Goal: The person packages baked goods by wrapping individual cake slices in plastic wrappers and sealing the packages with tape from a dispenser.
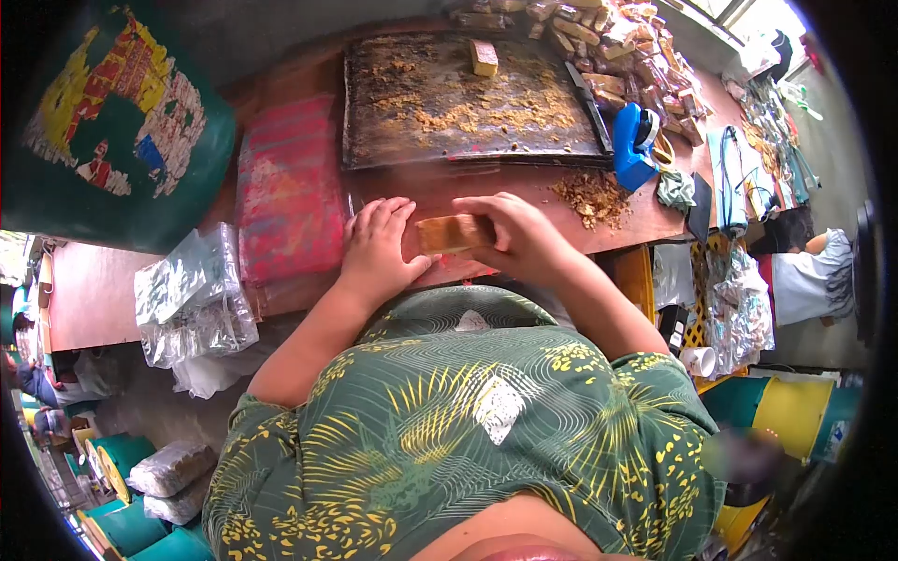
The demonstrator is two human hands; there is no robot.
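Observation:
My right hand (519, 232) grips one end of a small golden-brown cake bar (447, 234), holding it just above the reddish table near its front edge. The bar's surface looks a little shiny; whether it is wrapped I cannot tell. Beside it, my left hand (376, 245) lies with fingers stretched on the table, its thumb close under the bar's left end. To the left of that hand is a stack of red-pink plastic sheets (290, 192). Beyond both hands lies a dark baking tray (374, 103) covered in crumbs, with a single cake bar (484, 58) on it.
A knife (587, 101) rests along the tray's right edge. Next to it stand a blue tape dispenser (636, 145) and a crumb pile (594, 198). Wrapped bars (617, 51) heap up at the back right. Clear plastic bags (196, 294) and a green drum (178, 201) are at left.

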